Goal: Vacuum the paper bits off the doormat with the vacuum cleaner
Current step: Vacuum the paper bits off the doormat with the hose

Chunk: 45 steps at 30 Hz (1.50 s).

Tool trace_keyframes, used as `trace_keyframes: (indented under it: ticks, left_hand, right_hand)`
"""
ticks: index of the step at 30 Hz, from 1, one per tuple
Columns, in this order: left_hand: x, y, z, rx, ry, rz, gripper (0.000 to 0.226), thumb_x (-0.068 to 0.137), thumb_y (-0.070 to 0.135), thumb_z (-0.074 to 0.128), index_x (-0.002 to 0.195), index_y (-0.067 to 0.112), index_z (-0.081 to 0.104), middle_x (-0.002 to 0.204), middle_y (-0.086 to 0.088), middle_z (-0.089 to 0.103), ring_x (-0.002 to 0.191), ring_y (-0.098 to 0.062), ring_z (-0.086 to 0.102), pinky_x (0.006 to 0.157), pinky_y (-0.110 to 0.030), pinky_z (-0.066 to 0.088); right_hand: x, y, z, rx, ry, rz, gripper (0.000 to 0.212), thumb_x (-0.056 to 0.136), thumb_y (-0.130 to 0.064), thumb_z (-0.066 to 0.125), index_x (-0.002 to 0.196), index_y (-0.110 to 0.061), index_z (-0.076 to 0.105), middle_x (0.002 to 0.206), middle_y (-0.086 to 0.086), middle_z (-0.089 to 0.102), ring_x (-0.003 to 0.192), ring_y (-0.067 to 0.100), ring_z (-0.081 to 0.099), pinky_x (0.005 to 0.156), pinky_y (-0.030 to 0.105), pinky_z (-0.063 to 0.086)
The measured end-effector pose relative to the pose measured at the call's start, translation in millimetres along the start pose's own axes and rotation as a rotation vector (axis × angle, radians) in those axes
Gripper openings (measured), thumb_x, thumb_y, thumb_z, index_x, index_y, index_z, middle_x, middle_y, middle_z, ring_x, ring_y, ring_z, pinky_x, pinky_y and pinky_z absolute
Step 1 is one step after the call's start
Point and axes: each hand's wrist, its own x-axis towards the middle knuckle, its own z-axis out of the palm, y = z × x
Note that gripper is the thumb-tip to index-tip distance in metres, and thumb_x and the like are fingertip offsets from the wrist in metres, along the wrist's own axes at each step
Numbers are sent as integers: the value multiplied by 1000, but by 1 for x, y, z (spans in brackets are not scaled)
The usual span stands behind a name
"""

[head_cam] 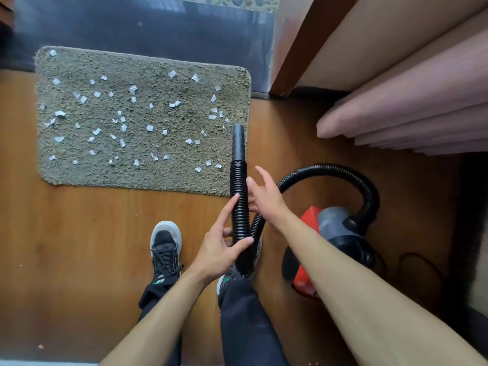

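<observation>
A shaggy olive doormat (158, 170) lies on the wooden floor, strewn with several small white paper bits (150, 128). A black ribbed vacuum hose (239, 186) ends in a smooth nozzle (238, 140) that points at the mat's right edge. My left hand (224, 241) is wrapped around the hose low down. My right hand (265, 192) hovers just right of the hose, fingers spread, holding nothing. The hose loops right to a red and grey vacuum cleaner (332, 233) on the floor.
My two feet in dark sneakers (165, 247) stand just below the mat. Pink curtain folds (412, 120) and a brown door frame (295, 46) close off the right. A dark threshold strip (132, 30) runs behind the mat. A thin cable (420, 262) lies right of the vacuum.
</observation>
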Motion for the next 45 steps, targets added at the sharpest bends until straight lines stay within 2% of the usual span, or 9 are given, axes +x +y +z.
trace_keyframes:
  ticks: [4,7,12,17,22,27,34,41,45]
  left_hand:
    - [10,-2,6,51,2,-10,91,87,8,74,142,64,27,111,-4,67,87,-20,68,82,-47,60]
    - [16,-4,12,59,14,-37,90,87,8,73,141,64,27,107,-3,68,87,-16,69,76,-40,62]
    - [20,-6,20,87,13,-82,88,88,9,72,145,59,26,105,-8,66,74,-3,69,65,-33,61]
    - [25,-10,22,121,-6,-131,88,90,8,70,145,58,24,101,-10,65,74,-3,71,60,-27,59]
    - [32,-15,24,184,-1,-152,87,89,8,70,143,61,25,114,-15,63,99,-21,66,69,-41,63]
    - [37,-24,31,198,-21,-173,87,90,8,69,139,66,25,120,-17,61,112,-29,64,61,-33,62]
    - [40,-24,31,261,-55,-171,86,90,17,71,131,75,22,121,-8,62,114,-24,62,67,-40,62]
    - [40,-22,28,221,-57,-187,88,91,13,69,145,60,19,106,13,59,107,-8,59,55,-24,57]
    - [43,-21,24,232,-60,-185,89,90,14,70,144,63,18,108,15,58,108,-10,60,57,-28,59]
  right_hand:
    - [-33,75,-20,60,346,161,15,100,-19,44,111,-11,52,79,11,62,56,16,57,48,20,49]
    - [-69,136,-34,125,468,330,15,98,-14,45,95,-6,56,71,8,61,54,15,55,45,19,47]
    - [-110,212,-51,301,615,563,18,99,-18,49,103,-4,60,79,8,60,67,20,56,58,27,50]
    - [-117,229,-68,491,736,651,34,98,-28,54,128,-14,50,94,3,60,87,22,61,87,38,55]
    - [-114,227,-84,581,767,645,70,94,-40,60,151,-27,22,146,10,45,117,31,58,99,46,48]
    - [-102,229,-96,525,804,616,83,88,-49,64,153,-28,16,149,6,42,124,31,54,105,47,45]
    - [-86,229,-92,406,927,634,95,78,-50,73,152,-24,18,152,9,29,132,33,44,105,47,44]
    - [-71,225,-89,528,959,607,80,88,-34,68,150,-16,21,149,14,36,130,34,47,105,46,45]
    - [-73,216,-90,515,956,630,75,90,-30,66,149,-12,23,145,18,40,126,37,50,103,48,46]
